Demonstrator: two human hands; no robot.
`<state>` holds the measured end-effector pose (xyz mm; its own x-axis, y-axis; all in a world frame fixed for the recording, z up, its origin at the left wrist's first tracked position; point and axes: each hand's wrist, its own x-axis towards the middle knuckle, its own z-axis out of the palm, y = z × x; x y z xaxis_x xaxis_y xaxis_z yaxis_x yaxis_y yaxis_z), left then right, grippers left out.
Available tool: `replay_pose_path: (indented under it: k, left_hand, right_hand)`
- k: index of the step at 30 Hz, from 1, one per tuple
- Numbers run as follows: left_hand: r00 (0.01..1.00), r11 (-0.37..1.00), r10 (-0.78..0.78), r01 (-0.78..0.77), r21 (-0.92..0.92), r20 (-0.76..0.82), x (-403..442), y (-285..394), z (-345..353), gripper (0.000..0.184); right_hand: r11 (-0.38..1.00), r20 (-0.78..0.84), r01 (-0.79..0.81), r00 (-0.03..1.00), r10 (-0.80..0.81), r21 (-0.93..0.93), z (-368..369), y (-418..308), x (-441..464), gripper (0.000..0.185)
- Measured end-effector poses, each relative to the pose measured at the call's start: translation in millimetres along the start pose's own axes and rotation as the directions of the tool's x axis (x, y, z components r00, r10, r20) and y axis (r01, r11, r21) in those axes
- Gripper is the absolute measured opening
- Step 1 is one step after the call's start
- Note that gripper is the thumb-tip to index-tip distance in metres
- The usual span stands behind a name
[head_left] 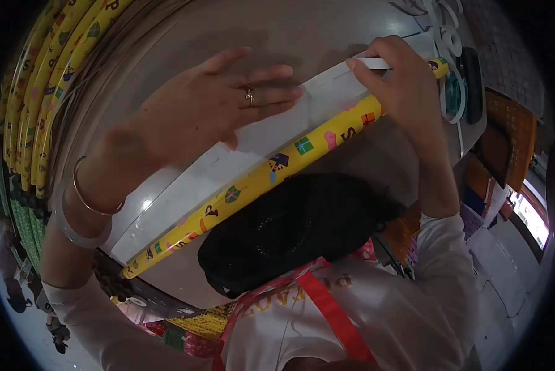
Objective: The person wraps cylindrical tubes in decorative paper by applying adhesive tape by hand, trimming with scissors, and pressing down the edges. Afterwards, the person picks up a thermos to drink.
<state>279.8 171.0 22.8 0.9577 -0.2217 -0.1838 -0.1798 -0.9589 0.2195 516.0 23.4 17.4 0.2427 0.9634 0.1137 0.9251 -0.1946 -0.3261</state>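
Observation:
A yellow patterned roll [252, 188] lies slantwise across the table, along the near edge of a white sheet [197, 179]. My left hand [209, 102] is spread palm down over the sheet, its fingers apart and holding nothing. At the right end of the roll, my right hand [401, 80] pinches a short white strip [374, 63] between thumb and fingers. The roll passes beneath that hand, and its end [439, 67] shows beyond the wrist.
More yellow patterned rolls [48, 80] are stacked at the upper left. A black bag [290, 232] lies close to my body. White tape coils [452, 40], teal scissors [453, 93] and a dark case [473, 83] are at the right edge.

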Motion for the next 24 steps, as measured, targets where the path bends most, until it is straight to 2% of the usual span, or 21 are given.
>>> replay_pose_path:
  k: [3, 11, 14, 17, 19, 20, 22, 23, 24]
  left_hand:
    - [1.0, 1.0, 0.013, -0.013, -0.015, -0.004, -1, -2, -1, 0.081]
    - [0.999, 0.999, 0.034, -0.034, 0.003, 0.005, -7, -1, -1, 0.076]
    - [0.999, 0.997, 0.025, -0.028, 0.077, 0.038, -20, 4, -1, 0.072]
    - [0.998, 1.0, -0.009, 0.009, 0.003, 0.063, -17, 13, -11, 0.074]
    - [1.0, 1.0, 0.001, -0.001, -0.028, 0.014, -8, 11, -12, 0.061]
    - [1.0, 1.0, -0.004, 0.005, -0.023, 0.03, -3, 10, -12, 0.061]
    - [0.993, 0.999, 0.047, -0.047, 0.0, -0.107, 11, 6, -10, 0.044]
    - [0.995, 0.999, 0.045, -0.045, 0.0, -0.093, 19, 3, -8, 0.044]
    - [0.989, 1.0, 0.017, -0.019, -0.008, -0.15, 26, 1, -6, 0.043]
  right_hand:
    - [0.996, -0.008, 0.036, 0.999, -0.037, -0.076, 0, -2, -1, 0.029]
    - [0.999, 0.0, -0.023, 1.0, 0.023, -0.039, 8, -6, -2, 0.029]
    - [1.0, 0.011, -0.018, 1.0, 0.018, -0.004, 16, -18, -4, 0.025]
    - [1.0, -0.006, 0.028, 1.0, -0.028, 0.005, 15, -18, -9, 0.025]
    - [0.999, 0.014, 0.015, 1.0, -0.016, 0.043, 16, -14, -9, 0.026]
    - [0.998, 0.033, -0.003, 0.999, 0.001, 0.061, 17, -14, -10, 0.027]
    - [0.997, -0.008, 0.026, 1.0, -0.025, 0.07, 22, -14, -10, 0.025]
    - [0.997, -0.049, 0.049, 0.998, -0.046, 0.06, 23, -12, -8, 0.023]
    - [0.997, -0.053, 0.046, 0.998, -0.042, 0.069, 24, -11, -7, 0.023]
